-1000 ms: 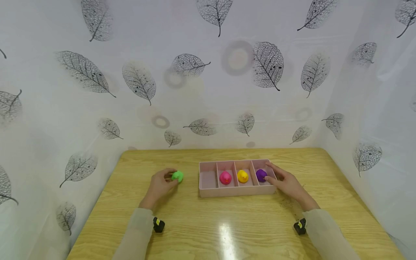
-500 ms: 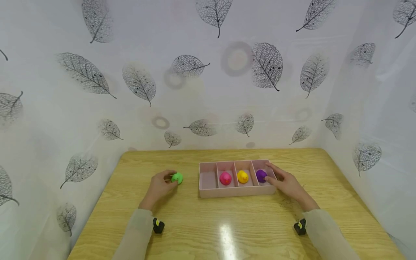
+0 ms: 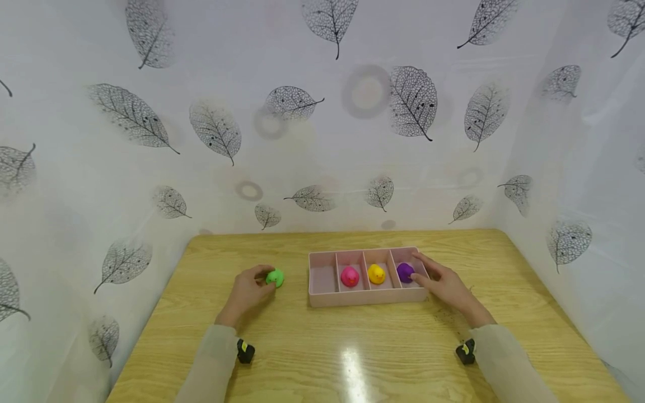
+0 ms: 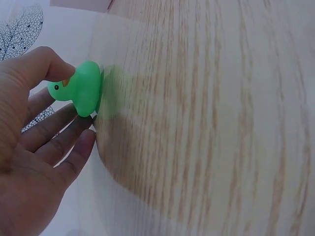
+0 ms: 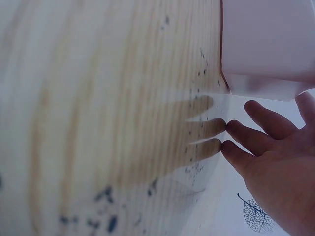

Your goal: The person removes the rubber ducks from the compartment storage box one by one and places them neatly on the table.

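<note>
A green toy duck [image 3: 275, 277] is pinched by my left hand [image 3: 250, 289], left of the pink tray. In the left wrist view the thumb lies against the green duck's head, fingers on its other side; its base is at or just above the tabletop. My right hand [image 3: 448, 286] rests at the right end of the pink divided tray [image 3: 368, 298], index finger and thumb reaching over its side wall. The thumb tip is at the purple duck [image 3: 405, 272] in the rightmost compartment; contact is unclear. The other fingers extend outside the tray, seen in the right wrist view.
A pink duck [image 3: 350, 276] and a yellow duck [image 3: 376, 273] sit in the two middle compartments; the leftmost compartment holds nothing. Beneath is a wood-grain table [image 3: 302, 347], with a leaf-printed curtain [image 3: 322, 145] behind and at both sides.
My left hand and the green duck have shifted very slightly down and toward me. The right hand and the tray stay where they were.
</note>
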A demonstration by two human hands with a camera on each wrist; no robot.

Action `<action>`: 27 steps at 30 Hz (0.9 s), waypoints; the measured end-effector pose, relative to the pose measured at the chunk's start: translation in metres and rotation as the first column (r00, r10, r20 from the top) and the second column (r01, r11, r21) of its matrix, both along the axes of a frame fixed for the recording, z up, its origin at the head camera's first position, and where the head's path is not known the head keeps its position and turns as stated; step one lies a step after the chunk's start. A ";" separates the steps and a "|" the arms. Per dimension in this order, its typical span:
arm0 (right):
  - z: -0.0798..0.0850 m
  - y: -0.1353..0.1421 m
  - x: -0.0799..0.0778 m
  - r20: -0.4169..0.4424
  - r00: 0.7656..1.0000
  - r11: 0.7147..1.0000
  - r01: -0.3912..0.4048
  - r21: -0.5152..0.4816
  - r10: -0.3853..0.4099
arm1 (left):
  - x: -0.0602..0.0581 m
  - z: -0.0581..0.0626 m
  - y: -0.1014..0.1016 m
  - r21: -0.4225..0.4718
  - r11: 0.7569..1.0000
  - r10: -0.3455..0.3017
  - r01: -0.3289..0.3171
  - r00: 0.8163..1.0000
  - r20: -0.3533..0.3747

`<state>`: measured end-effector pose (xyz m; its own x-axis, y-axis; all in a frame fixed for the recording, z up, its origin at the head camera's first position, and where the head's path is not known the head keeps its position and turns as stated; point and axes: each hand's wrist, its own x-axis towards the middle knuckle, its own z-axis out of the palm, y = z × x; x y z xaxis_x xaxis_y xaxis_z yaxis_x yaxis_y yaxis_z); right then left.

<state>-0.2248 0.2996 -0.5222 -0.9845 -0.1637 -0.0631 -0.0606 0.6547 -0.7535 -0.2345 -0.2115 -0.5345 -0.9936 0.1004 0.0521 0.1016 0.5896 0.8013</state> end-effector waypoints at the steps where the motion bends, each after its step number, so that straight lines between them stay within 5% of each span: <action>1: 0.000 0.000 0.000 0.001 1.000 1.000 0.001 0.001 -0.001 | 0.000 0.000 0.000 -0.001 1.000 0.000 0.000 1.000 0.001; 20: 0.000 0.000 0.000 0.006 1.000 1.000 0.000 -0.007 0.000 | 0.000 0.005 -0.001 0.020 1.000 -0.022 0.021 0.998 0.063; 27: 0.000 0.000 0.000 -0.001 1.000 1.000 0.001 0.002 -0.001 | 0.000 0.017 0.004 -0.010 0.998 -0.056 0.056 0.998 0.000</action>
